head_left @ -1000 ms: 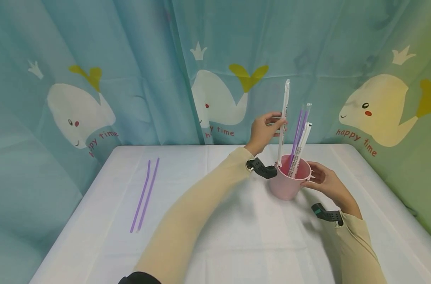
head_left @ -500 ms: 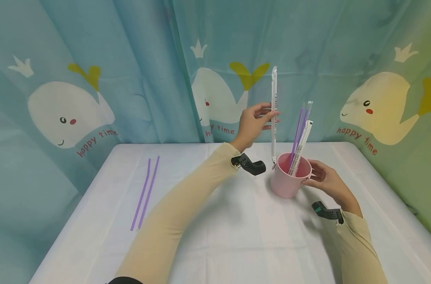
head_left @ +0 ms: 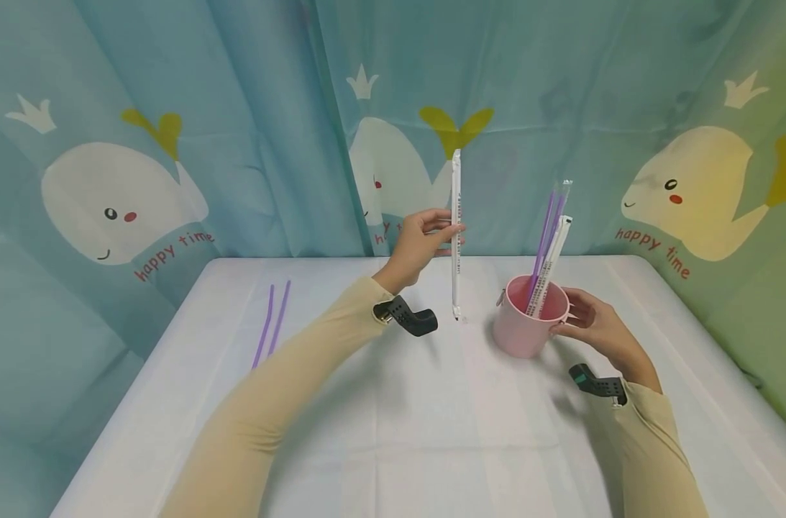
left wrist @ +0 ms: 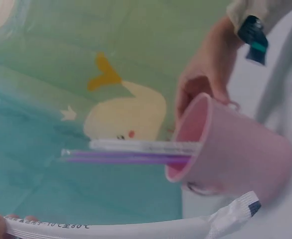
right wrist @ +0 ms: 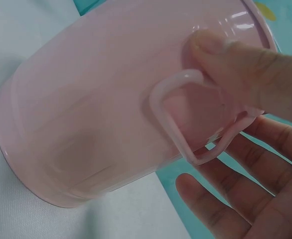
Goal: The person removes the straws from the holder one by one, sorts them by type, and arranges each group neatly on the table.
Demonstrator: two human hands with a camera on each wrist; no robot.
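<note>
In the head view my left hand (head_left: 418,244) pinches a white paper-wrapped straw (head_left: 456,284) between thumb and fingers. That straw stands upright left of a small pink bucket (head_left: 522,337), its lower end out over the white table. In the left wrist view its printed wrapper (left wrist: 136,230) runs along the bottom edge. My right hand (head_left: 602,327) grips the bucket near its rim. The right wrist view has the thumb (right wrist: 230,55) on the wall by a small ring handle (right wrist: 168,112), fingers around the side. Inside the bucket lean purple straws (head_left: 543,241) and a white wrapped straw (head_left: 548,266).
Two purple straws (head_left: 263,327) lie side by side at the table's left, partly covered by my left sleeve (head_left: 289,367). Behind the white-covered table (head_left: 431,432) hangs a blue-green curtain (head_left: 270,144) printed with whales.
My left hand has lifted the wrapped straw out of the bucket and carried it left, then lower. The left forearm now covers part of the purple straws. The right hand stays on the bucket.
</note>
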